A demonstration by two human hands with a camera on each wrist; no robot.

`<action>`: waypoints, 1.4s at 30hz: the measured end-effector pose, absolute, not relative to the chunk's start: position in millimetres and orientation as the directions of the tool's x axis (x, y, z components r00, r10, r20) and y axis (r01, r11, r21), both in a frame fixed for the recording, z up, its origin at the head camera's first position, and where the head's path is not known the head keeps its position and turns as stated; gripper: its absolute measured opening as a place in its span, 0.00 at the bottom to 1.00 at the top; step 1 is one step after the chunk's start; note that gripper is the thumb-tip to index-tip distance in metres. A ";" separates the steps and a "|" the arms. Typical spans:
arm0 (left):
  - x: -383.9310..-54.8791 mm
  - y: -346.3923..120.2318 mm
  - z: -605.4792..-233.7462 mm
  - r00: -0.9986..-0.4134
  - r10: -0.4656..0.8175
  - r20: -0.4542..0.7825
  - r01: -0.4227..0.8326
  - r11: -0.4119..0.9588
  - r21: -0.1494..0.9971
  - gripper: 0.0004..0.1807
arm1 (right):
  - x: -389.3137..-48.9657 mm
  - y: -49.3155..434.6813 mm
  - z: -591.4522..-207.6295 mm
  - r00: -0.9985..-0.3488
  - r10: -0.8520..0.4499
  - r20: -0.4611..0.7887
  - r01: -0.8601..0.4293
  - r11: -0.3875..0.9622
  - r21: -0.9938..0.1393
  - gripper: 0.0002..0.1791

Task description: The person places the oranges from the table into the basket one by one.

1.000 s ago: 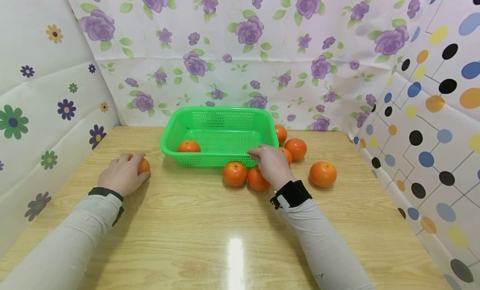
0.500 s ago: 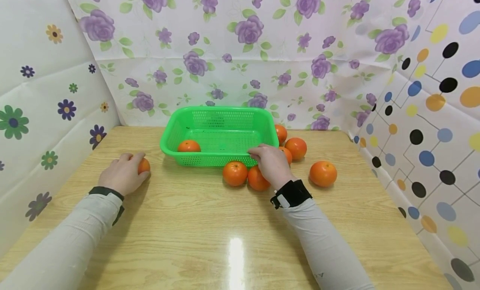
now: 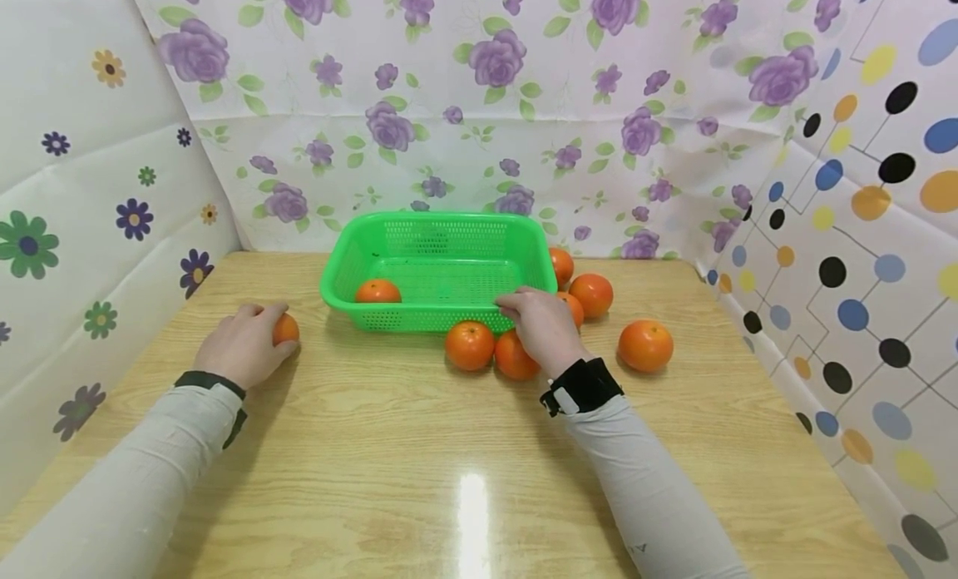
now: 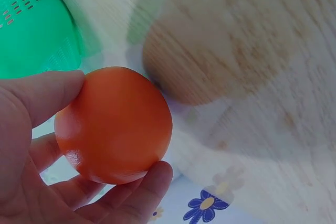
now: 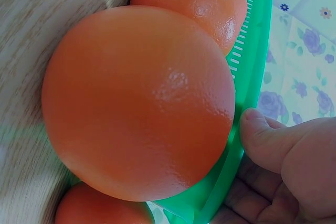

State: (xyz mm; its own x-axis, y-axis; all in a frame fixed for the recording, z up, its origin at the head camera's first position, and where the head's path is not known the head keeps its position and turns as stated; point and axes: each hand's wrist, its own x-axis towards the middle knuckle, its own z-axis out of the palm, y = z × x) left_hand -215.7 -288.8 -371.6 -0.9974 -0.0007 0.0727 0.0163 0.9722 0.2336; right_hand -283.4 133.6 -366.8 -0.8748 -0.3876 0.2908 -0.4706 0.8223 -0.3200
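Note:
On the left of the table, my left hand (image 3: pixel 241 344) grips an orange (image 4: pixel 114 125). In the left wrist view the thumb lies on one side of the fruit and the fingers curl round the other. My right hand (image 3: pixel 546 328) holds the front right rim of a green plastic basket (image 3: pixel 441 318). The thumb is outside the rim and the fingers are on its inner side, partly hidden. Inside the basket, at its left end, sits one orange (image 3: pixel 377 292). Just below the right hand is another orange (image 5: pixel 139 103), touching its neighbours outside the basket.
Against the basket's front rests an orange (image 3: pixel 469 346). Others lie by its right end, including one orange (image 3: pixel 591 295) and one farther right (image 3: pixel 645 346). The wooden table (image 3: pixel 359 462) is bounded by a flowered cloth (image 3: pixel 449 105) behind and patterned cloths at both sides.

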 end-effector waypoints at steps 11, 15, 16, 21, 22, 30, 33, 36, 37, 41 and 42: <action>-213.2 -285.0 -360.5 -0.993 -0.030 0.111 0.003 0.959 0.283 0.37 | -284.0 134.0 -367.9 -0.871 -0.388 0.300 -0.475 0.821 -0.316 0.15; -212.3 -283.3 -356.0 -0.987 -0.038 0.155 0.011 0.953 0.303 0.35 | -284.1 133.5 -368.3 -0.869 -0.391 0.303 -0.478 0.821 -0.312 0.15; -212.4 -282.9 -354.6 -0.985 -0.036 0.167 0.017 0.952 0.305 0.35 | -283.9 133.5 -368.2 -0.869 -0.391 0.304 -0.478 0.821 -0.312 0.15; -215.0 -279.2 -345.6 -0.975 -0.011 0.221 0.056 0.954 0.295 0.34 | -283.7 133.8 -367.6 -0.871 -0.388 0.303 -0.476 0.821 -0.315 0.15; -215.3 -278.0 -343.8 -0.973 -0.008 0.230 0.062 0.954 0.293 0.34 | -283.6 133.8 -367.5 -0.872 -0.387 0.300 -0.474 0.822 -0.317 0.15; -216.3 -265.2 -331.6 -0.957 0.021 0.288 0.106 0.952 0.286 0.33 | -283.7 133.0 -367.2 -0.875 -0.384 0.295 -0.469 0.823 -0.321 0.15; -217.2 -260.2 -328.3 -0.953 0.031 0.301 0.118 0.954 0.276 0.33 | -284.4 133.2 -367.6 -0.876 -0.384 0.292 -0.469 0.823 -0.321 0.15; -218.2 -255.7 -325.9 -0.952 0.036 0.302 0.124 0.953 0.277 0.34 | -284.9 133.3 -368.0 -0.877 -0.384 0.289 -0.467 0.823 -0.324 0.15; -218.5 -254.3 -325.3 -0.953 0.036 0.301 0.123 0.953 0.278 0.34 | -284.9 133.4 -368.0 -0.877 -0.384 0.288 -0.467 0.823 -0.323 0.15; -220.3 -248.1 -322.4 -0.953 0.038 0.302 0.129 0.949 0.287 0.35 | -284.5 133.2 -368.3 -0.876 -0.385 0.290 -0.467 0.825 -0.317 0.15; -220.8 -246.8 -321.4 -0.952 0.038 0.303 0.130 0.949 0.287 0.34 | -284.3 133.0 -368.0 -0.877 -0.384 0.288 -0.466 0.825 -0.319 0.15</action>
